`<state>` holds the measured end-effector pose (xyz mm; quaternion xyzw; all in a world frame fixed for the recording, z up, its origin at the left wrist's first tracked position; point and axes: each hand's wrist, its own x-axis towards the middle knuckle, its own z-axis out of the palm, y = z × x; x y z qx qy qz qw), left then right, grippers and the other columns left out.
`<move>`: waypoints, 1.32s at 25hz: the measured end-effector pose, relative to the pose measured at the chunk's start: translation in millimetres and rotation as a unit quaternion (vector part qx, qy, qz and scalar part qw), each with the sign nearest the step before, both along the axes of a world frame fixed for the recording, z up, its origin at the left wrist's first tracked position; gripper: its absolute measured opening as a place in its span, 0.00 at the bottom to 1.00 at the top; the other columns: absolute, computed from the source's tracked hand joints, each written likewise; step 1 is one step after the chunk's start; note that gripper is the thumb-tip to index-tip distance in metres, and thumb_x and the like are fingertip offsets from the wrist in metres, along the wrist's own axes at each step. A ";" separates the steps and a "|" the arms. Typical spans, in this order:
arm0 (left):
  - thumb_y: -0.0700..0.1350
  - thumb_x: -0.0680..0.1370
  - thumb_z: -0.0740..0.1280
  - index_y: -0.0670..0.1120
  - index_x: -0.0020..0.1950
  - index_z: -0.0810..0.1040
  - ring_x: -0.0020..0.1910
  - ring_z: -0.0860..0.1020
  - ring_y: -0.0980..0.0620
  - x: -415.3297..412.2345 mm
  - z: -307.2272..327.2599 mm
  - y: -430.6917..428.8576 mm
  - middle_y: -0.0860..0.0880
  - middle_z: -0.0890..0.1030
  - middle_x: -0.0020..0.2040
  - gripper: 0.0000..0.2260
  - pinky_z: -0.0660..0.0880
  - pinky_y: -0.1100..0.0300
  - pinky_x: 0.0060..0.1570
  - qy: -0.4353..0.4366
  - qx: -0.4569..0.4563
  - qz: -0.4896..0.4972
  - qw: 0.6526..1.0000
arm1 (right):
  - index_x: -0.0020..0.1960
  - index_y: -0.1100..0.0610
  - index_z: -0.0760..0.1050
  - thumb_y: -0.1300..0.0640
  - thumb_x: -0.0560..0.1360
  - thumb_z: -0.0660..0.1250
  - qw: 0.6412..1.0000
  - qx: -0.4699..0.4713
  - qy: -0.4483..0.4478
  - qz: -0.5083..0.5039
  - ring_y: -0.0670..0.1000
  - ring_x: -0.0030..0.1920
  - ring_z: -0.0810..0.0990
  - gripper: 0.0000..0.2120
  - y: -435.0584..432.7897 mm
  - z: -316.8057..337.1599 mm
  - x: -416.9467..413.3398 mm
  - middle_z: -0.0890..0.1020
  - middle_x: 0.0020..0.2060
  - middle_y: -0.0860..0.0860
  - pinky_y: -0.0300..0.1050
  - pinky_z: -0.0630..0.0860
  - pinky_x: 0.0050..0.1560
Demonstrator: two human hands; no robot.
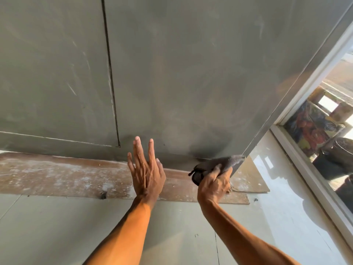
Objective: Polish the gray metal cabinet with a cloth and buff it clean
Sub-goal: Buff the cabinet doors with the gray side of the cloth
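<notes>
- Our right hand (214, 182) squeezes the soft, light cloth (219, 163) at the low corner of the cabinet (191, 73), about 4 o'clock.
- Our left hand (147, 169) is flat and holds nothing.
- The cabinet looks hard and heavy — we can rub firmly.

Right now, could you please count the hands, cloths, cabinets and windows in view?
Hands: 2, left hand and right hand
Cloth: 1
Cabinet: 1
Window: 1
Total: 5

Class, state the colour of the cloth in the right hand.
Dark gray cloth, gripped by the right hand; head view.
</notes>
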<state>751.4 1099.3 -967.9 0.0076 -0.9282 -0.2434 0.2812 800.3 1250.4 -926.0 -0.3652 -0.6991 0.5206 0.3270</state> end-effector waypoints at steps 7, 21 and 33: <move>0.43 0.82 0.61 0.44 0.83 0.56 0.81 0.57 0.37 -22.8 20.0 -36.2 0.38 0.49 0.83 0.30 0.59 0.37 0.76 0.032 0.026 0.017 0.999 | 0.78 0.48 0.66 0.47 0.78 0.62 0.837 0.534 0.080 0.091 0.62 0.81 0.51 0.29 -34.4 49.5 -85.0 0.60 0.80 0.60 0.67 0.48 0.77; 0.40 0.81 0.61 0.43 0.82 0.58 0.80 0.58 0.35 -29.3 14.9 -48.5 0.36 0.52 0.83 0.29 0.59 0.37 0.75 0.067 0.037 0.011 0.997 | 0.79 0.42 0.58 0.50 0.77 0.61 0.726 0.675 -0.026 0.132 0.68 0.74 0.59 0.32 -33.4 -4.7 -94.7 0.61 0.76 0.60 0.71 0.41 0.74; 0.42 0.81 0.60 0.48 0.83 0.56 0.82 0.53 0.36 -21.6 12.7 2.1 0.35 0.50 0.83 0.30 0.59 0.35 0.75 0.086 0.003 -0.082 0.993 | 0.80 0.43 0.45 0.54 0.81 0.63 0.877 0.471 -0.067 0.061 0.70 0.79 0.43 0.36 33.3 7.1 -82.6 0.47 0.80 0.67 0.74 0.39 0.74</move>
